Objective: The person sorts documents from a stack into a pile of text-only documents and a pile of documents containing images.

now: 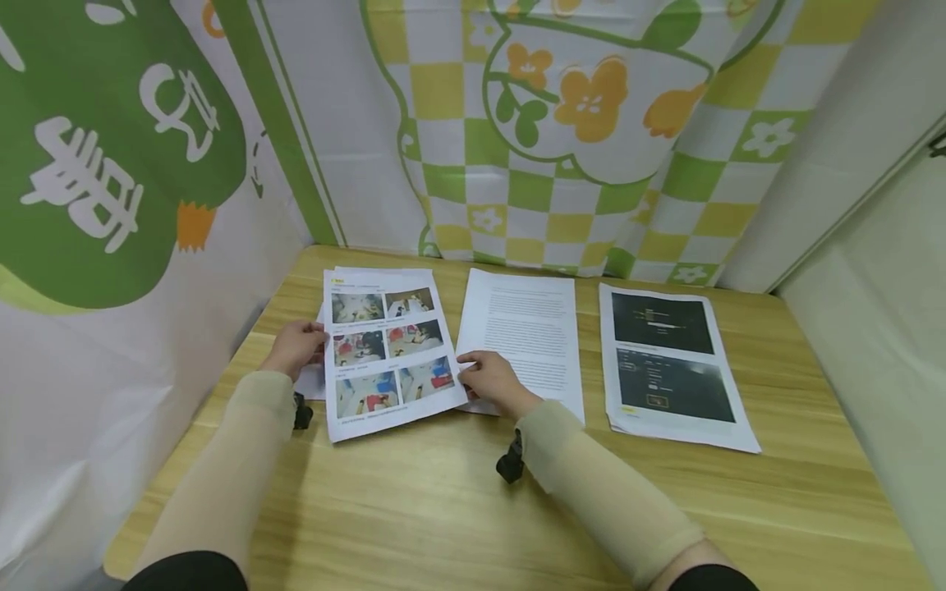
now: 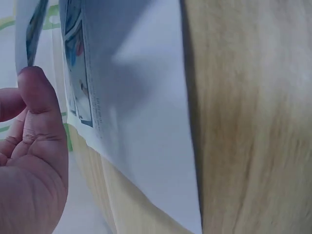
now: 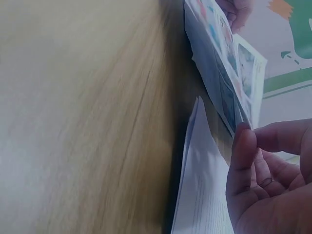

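A printed sheet with several colour photos (image 1: 392, 364) is held raised and tilted over the left pile of papers (image 2: 146, 112). My left hand (image 1: 291, 349) pinches its left edge between thumb and finger. At the lower right edge, my right hand (image 1: 491, 379) pinches the same paper; the right wrist view shows thumb and fingertip meeting on its border. Whether it is one sheet or several together, I cannot tell. Just right of it, partly under my right hand, lies a stack of text pages (image 1: 534, 328).
On the right side of the wooden table (image 1: 414, 509) lies another stack of papers (image 1: 668, 359), its top page printed with two dark pictures. A patterned curtain (image 1: 562, 189) hangs behind the table's back edge, and a white curtain (image 1: 879, 271) hangs at the right.
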The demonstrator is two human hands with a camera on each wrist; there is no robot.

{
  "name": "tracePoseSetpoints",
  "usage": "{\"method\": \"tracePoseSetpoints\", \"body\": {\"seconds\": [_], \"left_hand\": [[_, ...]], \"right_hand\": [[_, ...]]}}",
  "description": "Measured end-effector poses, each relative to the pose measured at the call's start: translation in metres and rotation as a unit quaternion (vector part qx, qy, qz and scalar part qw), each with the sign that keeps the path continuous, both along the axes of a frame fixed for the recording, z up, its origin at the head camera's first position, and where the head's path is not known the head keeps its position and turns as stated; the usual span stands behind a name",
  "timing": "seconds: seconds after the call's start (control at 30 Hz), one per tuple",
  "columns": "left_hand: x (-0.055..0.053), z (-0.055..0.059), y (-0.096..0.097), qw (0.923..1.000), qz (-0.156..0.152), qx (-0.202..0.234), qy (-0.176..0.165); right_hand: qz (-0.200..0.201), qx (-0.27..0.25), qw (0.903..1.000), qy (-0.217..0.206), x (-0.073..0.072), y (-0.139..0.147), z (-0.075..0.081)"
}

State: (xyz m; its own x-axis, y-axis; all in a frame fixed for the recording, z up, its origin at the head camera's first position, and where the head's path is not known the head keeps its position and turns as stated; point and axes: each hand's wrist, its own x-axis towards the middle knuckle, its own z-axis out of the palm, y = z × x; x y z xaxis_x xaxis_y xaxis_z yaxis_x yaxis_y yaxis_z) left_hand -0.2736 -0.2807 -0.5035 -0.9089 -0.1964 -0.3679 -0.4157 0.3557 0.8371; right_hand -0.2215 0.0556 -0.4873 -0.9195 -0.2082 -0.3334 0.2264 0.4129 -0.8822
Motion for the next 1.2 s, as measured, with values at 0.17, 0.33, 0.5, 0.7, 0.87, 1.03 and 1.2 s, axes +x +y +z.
{"method": "tracePoseSetpoints", "body": {"seconds": [0.17, 0.33, 0.5, 0.7, 0.87, 1.03, 1.2], "left_hand": [[-0.004, 0.001, 0.007, 0.9997, -0.001, 0.004, 0.025], [-0.006, 0.005, 0.017, 0.9990, -0.007, 0.016, 0.042], [-0.010, 0.008, 0.031, 0.9971, -0.008, 0.035, 0.066], [-0.016, 0.005, 0.050, 0.9950, -0.010, 0.059, 0.080], [-0.019, 0.005, 0.068, 0.9947, -0.023, 0.064, 0.077], [-0.023, 0.006, 0.085, 0.9944, -0.033, 0.069, 0.073], [-0.025, 0.007, 0.100, 0.9935, -0.041, 0.083, 0.067]], "right_hand": [[-0.010, 0.008, 0.9998, 0.016, 0.001, 0.010, 0.002], [-0.027, 0.009, 0.9995, 0.012, 0.001, 0.020, -0.002], [-0.046, 0.000, 0.9990, 0.000, 0.000, 0.032, -0.007], [-0.071, -0.027, 0.9970, -0.012, 0.002, 0.050, -0.007], [-0.089, -0.029, 0.9956, -0.007, 0.005, 0.068, -0.005], [-0.102, -0.022, 0.9945, 0.001, 0.007, 0.084, -0.003], [-0.113, -0.021, 0.9934, 0.004, 0.009, 0.096, -0.001]]}}
